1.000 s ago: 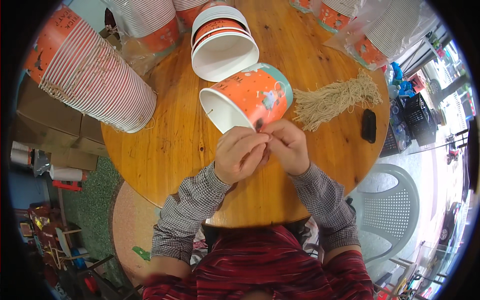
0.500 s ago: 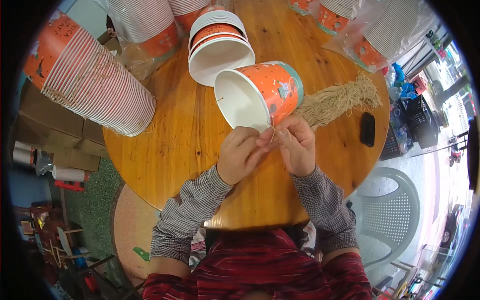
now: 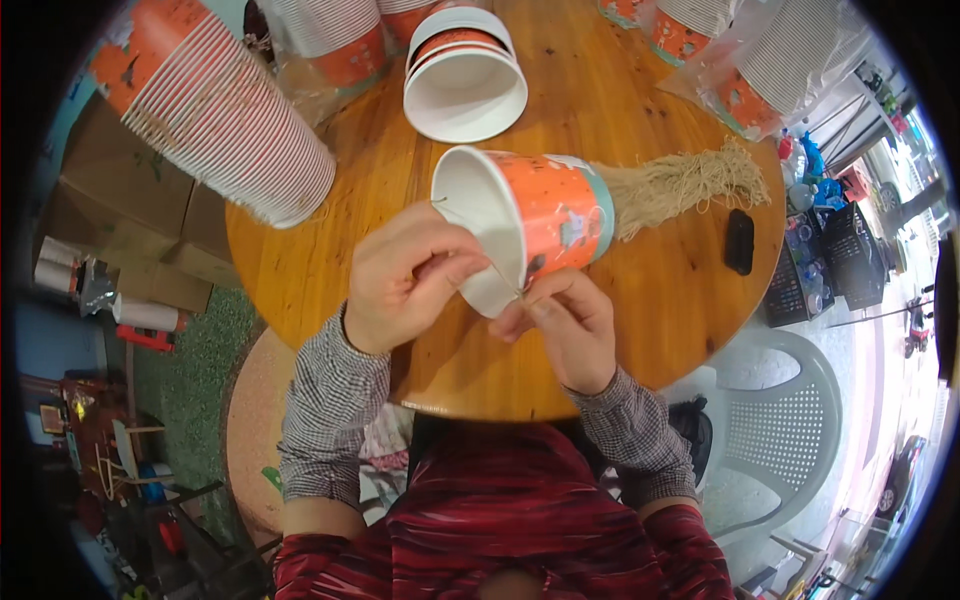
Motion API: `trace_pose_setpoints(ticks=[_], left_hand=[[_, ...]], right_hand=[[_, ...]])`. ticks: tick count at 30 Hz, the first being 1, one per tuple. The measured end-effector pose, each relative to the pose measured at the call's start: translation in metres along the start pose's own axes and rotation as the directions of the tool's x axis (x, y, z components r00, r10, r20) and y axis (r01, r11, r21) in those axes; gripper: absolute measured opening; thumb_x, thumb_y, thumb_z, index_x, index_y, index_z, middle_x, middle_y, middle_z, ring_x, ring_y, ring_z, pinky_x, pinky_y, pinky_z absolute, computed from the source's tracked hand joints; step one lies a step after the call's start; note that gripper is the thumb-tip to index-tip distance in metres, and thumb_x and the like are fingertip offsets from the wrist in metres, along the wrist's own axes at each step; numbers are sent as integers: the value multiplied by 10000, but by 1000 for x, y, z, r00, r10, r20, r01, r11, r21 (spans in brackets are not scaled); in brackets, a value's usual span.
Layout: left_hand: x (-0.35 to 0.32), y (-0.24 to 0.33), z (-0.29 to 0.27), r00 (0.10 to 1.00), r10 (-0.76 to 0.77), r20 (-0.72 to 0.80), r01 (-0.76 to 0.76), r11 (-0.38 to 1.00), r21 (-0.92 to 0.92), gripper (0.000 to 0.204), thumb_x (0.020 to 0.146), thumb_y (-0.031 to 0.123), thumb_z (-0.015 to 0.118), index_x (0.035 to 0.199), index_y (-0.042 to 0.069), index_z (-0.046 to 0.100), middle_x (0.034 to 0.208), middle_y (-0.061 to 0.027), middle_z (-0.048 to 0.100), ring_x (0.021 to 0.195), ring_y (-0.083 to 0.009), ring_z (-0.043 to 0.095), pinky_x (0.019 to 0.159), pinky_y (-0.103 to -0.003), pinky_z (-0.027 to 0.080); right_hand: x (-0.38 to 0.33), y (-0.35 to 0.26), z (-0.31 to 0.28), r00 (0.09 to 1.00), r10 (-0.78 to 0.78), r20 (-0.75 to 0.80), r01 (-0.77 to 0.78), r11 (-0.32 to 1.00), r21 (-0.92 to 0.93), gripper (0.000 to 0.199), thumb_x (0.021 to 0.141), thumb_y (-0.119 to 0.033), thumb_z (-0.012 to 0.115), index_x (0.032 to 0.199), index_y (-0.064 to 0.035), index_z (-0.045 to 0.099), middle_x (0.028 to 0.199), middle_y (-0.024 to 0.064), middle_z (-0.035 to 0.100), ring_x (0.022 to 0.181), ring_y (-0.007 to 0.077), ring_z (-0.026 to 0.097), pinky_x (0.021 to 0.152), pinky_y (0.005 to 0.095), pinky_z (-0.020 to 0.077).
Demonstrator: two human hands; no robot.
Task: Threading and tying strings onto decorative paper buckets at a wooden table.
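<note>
An orange paper bucket (image 3: 545,215) with a white inside and a teal base band lies on its side, its mouth toward the left. A thin beige string (image 3: 508,280) runs across the lower part of its mouth. My left hand (image 3: 408,275) is closed in a pinch on the string, in front of the opening. My right hand (image 3: 565,320) pinches the string at the lower rim. A short string end (image 3: 438,200) shows at the rim's far left side. Behind the bucket lies a bundle of beige strings (image 3: 690,185).
Nested buckets (image 3: 465,95) lie at the back. A tall leaning stack of buckets (image 3: 225,120) stands left; bagged stacks (image 3: 790,70) stand at the far right. A black oblong object (image 3: 739,242) sits near the right edge of the round wooden table (image 3: 470,385). A grey plastic chair (image 3: 775,430) stands right.
My left hand has moved left and away from my right, drawing the string between them. My right hand stays near the lower rim. The view has shifted slightly.
</note>
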State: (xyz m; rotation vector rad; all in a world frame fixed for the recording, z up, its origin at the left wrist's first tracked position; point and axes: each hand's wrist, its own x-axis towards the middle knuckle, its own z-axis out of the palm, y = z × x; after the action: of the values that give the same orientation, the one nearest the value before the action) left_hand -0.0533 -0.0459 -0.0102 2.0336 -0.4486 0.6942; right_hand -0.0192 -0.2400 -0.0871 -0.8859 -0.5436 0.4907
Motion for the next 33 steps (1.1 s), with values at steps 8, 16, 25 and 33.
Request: trace_pose_setpoints(ticks=[8, 16, 25, 33], left_hand=[[-14, 45, -14, 977, 214, -16, -215, 970, -111, 85, 767, -14, 676, 846, 10, 655, 745, -64, 589, 654, -165, 536, 574, -261, 414], [-53, 93, 0, 932, 177, 317, -106, 968, -228, 83, 778, 38, 682, 854, 16, 657, 816, -74, 611, 729, -199, 557, 656, -289, 438], [-181, 167, 7, 983, 145, 109, -178, 887, 426, 402, 680, 259, 784, 964, 24, 620, 809, -74, 609, 748, -271, 601, 680, -340, 464], [-208, 168, 19, 925, 195, 327, -337, 820, 463, 232, 736, 87, 625, 964, 59, 647, 724, -19, 553, 661, -172, 573, 724, -310, 453]], right_hand=[[-46, -40, 66, 894, -323, 311, 445, 551, -706, 219, 708, 144, 587, 855, -9, 643, 1126, 167, 569, 768, 182, 594, 684, 260, 488], [-100, -50, 99, 863, -133, 488, 493, 433, -754, 136, 810, -13, 622, 943, -38, 605, 717, 103, 598, 613, 258, 614, 538, 329, 484], [-149, -39, 91, 946, -267, 182, 302, 527, -794, 87, 847, 38, 577, 931, 28, 600, 782, 96, 684, 638, 89, 638, 582, 217, 505], [-191, -64, 89, 977, 132, 166, -50, 904, -424, 70, 886, 13, 540, 954, 27, 549, 826, 80, 651, 668, 63, 593, 585, 199, 485]])
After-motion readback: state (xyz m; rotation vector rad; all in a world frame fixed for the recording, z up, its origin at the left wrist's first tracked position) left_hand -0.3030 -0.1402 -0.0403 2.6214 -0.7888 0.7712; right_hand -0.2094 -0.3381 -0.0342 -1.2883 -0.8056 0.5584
